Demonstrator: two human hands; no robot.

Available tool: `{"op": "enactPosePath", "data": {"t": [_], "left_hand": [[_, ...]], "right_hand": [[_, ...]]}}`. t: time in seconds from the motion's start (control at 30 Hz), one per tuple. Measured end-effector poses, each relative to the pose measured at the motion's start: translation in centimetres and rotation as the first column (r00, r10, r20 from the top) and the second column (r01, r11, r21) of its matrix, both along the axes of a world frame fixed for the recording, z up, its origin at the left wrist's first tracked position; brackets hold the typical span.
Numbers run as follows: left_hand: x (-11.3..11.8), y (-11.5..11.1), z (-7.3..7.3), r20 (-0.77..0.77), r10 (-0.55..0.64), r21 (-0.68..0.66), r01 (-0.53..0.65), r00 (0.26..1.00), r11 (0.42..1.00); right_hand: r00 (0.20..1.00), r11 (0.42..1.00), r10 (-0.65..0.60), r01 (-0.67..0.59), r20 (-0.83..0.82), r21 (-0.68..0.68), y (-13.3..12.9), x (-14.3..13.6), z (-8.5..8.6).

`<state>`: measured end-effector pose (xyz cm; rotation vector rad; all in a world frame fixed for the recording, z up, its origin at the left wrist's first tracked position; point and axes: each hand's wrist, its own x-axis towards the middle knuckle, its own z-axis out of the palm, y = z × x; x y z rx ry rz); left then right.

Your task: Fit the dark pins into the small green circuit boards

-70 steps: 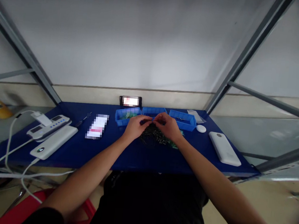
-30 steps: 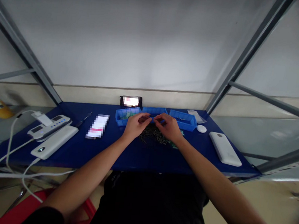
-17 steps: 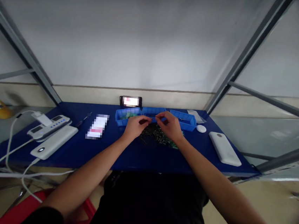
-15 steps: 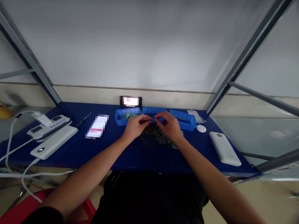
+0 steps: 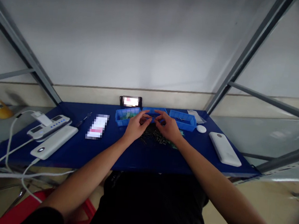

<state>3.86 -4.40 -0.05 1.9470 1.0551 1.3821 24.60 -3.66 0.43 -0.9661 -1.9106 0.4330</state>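
Note:
My left hand (image 5: 137, 124) and my right hand (image 5: 167, 125) face each other above a pile of small dark metal parts (image 5: 155, 134) on the blue table (image 5: 145, 157). Fingers and thumbs of both hands are curled into pinches, and whatever sits between the fingertips is too small to name. Behind my hands stand three blue bins: the left bin (image 5: 117, 118) holds greenish pieces, the middle bin (image 5: 162, 110) is partly covered by my fingers, and the right bin (image 5: 190, 127) has a few thin parts inside. Some green bits (image 5: 173, 145) lie at the pile's right edge.
Left of the bins lie a phone (image 5: 97, 126), a screwdriver (image 5: 81, 121), a power strip (image 5: 49, 127) and a white power bank (image 5: 53, 143) with cables. Another phone (image 5: 130, 102) leans at the back. On the right are a round white case (image 5: 201, 129), a plastic bag (image 5: 196, 116) and another power bank (image 5: 225, 149).
The fingers of both hands have shifted slightly and the index fingers are raised a little more. My right hand has moved a touch to the left. The surrounding things have stayed put.

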Motion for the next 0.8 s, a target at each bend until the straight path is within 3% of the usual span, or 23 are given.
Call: {"op": "enactPosePath", "data": {"t": [0.3,0.43,0.67,0.8], "left_hand": [[0.2,0.2,-1.0,-0.029,-0.181,-0.155,0.174,0.983,0.972],[0.2,0.6,-1.3,-0.005,-0.207,-0.14,0.204,0.978,0.969],[-0.1,0.6,-0.5,-0.08,-0.093,0.014,0.094,0.993,0.995],[-0.3,0.7,-0.5,-0.016,-0.025,0.0,0.025,1.0,1.0]], "right_hand": [[0.988,0.988,-0.119,0.108,0.102,0.112,0.1,0.3,-0.2],[0.979,0.981,-0.105,0.074,0.173,0.18,0.2,0.4,-0.3],[0.989,0.98,-0.026,-0.004,0.145,0.201,0.2,0.2,-0.2],[0.994,0.986,0.029,-0.046,0.106,0.162,0.0,0.0,-0.2]]}}
